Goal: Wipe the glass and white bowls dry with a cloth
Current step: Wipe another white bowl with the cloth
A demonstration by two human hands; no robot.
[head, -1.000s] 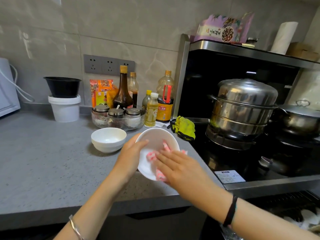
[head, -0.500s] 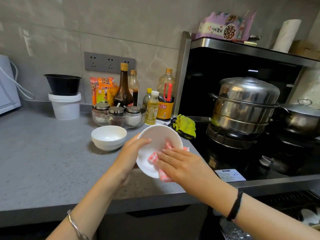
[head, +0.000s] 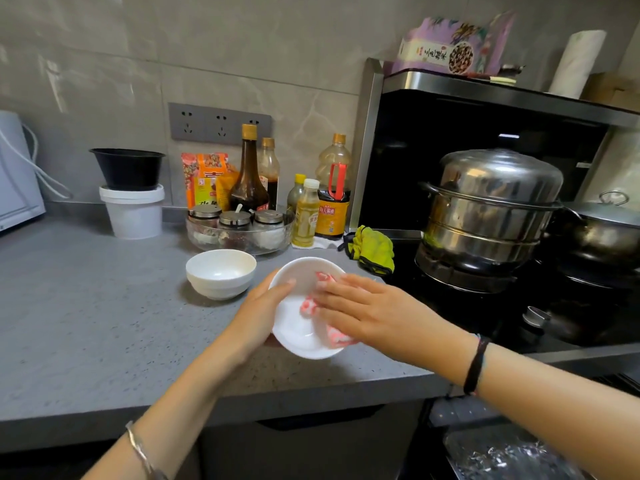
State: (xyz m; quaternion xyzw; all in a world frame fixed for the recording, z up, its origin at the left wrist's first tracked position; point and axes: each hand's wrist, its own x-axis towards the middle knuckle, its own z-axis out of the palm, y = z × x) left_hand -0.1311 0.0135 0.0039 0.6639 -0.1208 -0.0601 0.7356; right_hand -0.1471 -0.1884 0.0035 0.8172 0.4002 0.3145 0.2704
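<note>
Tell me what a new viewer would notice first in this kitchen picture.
The eye goes first to the tilted white bowl, held above the grey counter by the left hand while the right hand presses a pink cloth inside it. Next comes the steel steamer pot on the stove at right.

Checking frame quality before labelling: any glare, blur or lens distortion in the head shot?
Head view: wide-angle bowing tilts the steel-edged black range hood; bright highlights on the stainless steel steamer pot; the white ceramic bowl being wiped looks nearly washed out inside; overall soft, though the pink patterned cloth reads clearly.
</note>
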